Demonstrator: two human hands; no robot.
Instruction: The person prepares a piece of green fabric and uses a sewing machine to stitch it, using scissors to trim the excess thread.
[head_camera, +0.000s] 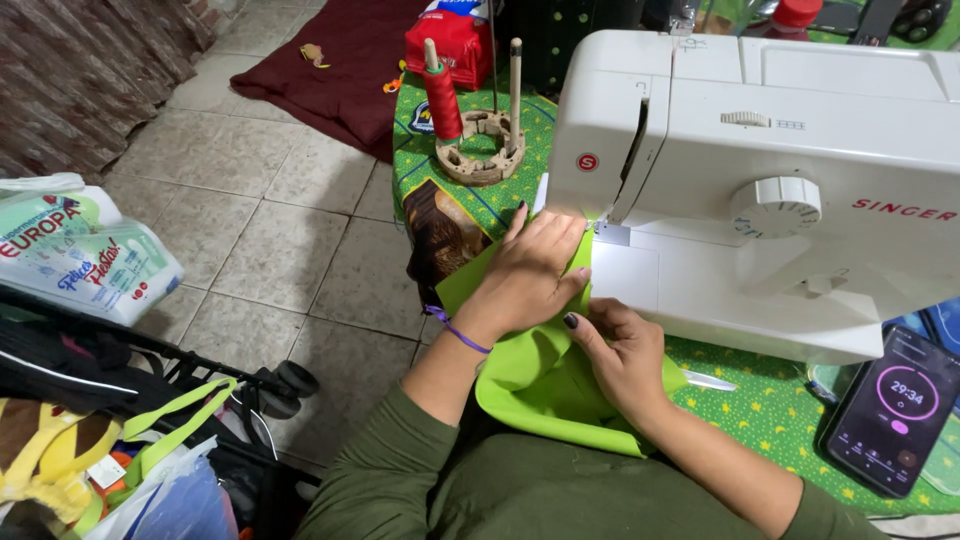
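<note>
Green cloth (535, 375) lies at the sewing machine (760, 180), draped off the table's edge. Left hand (530, 275) presses flat on it, fingers spread, beside the needle; right hand (620, 355) pinches a fold. Phone (895, 410) rests to the right, red thread spool (441, 98) behind.

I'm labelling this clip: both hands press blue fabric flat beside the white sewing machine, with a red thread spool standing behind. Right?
Not quite. The fabric is bright green, not blue, as the head view shows. The left hand and right hand do press it beside the white sewing machine, with the red thread spool behind.
</note>
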